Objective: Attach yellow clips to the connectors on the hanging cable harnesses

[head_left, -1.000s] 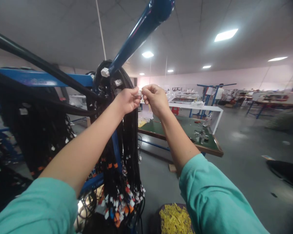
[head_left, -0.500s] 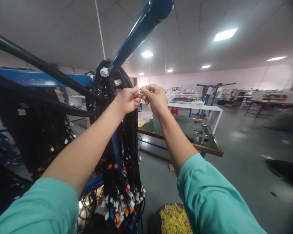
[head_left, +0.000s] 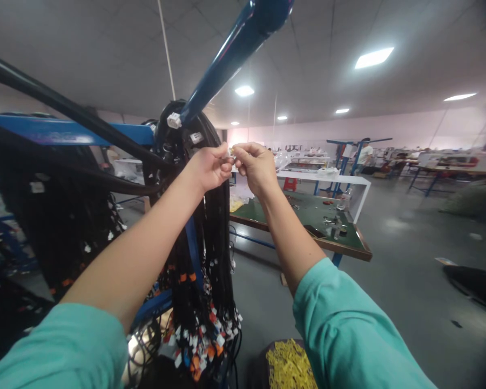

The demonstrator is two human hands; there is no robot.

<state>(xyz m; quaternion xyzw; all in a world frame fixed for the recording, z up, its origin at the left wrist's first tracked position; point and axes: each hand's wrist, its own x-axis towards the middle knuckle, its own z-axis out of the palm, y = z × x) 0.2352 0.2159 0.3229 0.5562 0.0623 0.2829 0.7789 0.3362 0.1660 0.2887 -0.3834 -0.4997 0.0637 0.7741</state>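
Observation:
My left hand (head_left: 211, 168) and my right hand (head_left: 256, 166) meet at eye level, fingertips almost touching. Between the left thumb and fingers sits a small whitish piece (head_left: 230, 153), mostly covered. The right thumb and forefinger pinch at its right side; a speck of yellow shows there, too small to name. Just left of the hands, a thick bundle of black wire harnesses (head_left: 217, 237) hangs from a blue rack arm (head_left: 230, 59). A white connector (head_left: 174, 120) rests at the top of that bundle.
More black harnesses (head_left: 60, 216) hang at left. White and orange connectors (head_left: 198, 346) dangle low. A bin of yellow pieces (head_left: 290, 364) stands on the floor. Behind is a green-topped workbench (head_left: 308, 213) with tools. A person (head_left: 364, 154) stands far off.
Both hands stay joined at nearly the same spot, with only slight finger and wrist shifts. The view has moved very little.

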